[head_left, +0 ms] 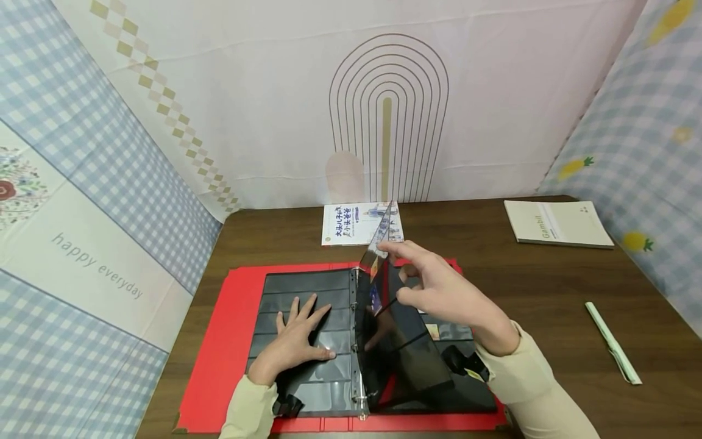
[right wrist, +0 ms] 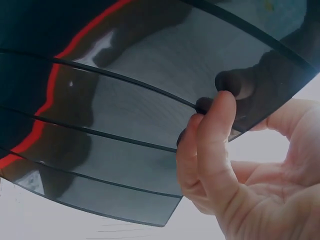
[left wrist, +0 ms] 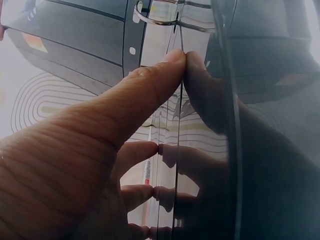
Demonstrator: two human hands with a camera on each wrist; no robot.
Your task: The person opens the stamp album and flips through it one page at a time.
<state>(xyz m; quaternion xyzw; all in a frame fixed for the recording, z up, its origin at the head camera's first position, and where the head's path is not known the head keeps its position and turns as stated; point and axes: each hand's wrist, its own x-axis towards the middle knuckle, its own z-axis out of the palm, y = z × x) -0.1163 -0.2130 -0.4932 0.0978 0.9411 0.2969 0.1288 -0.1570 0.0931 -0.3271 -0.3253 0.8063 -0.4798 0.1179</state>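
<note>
A red ring binder album (head_left: 211, 366) lies spread out on the table, with black pocket pages on both sides of its metal rings (head_left: 360, 399). My left hand (head_left: 293, 344) rests with fingers spread on the left pocket page (head_left: 307, 281); in the left wrist view its thumb (left wrist: 150, 80) touches the glossy surface. One pocket page (head_left: 414, 360) stands raised and bent on the right side, and my right hand (head_left: 439, 289) pinches its outer edge. Right wrist view: the fingers (right wrist: 215, 135) press on the page's strips. A small colourful piece (head_left: 375, 299) shows near the rings.
A white booklet (head_left: 345, 224) with blue lettering lies behind the binder. At the back right is a cream notebook (head_left: 556, 222) marked Gambit. A pale green pen (head_left: 613, 342) lies on the right of the wooden table (head_left: 548, 292). Patterned cloth (head_left: 263, 91) walls the space.
</note>
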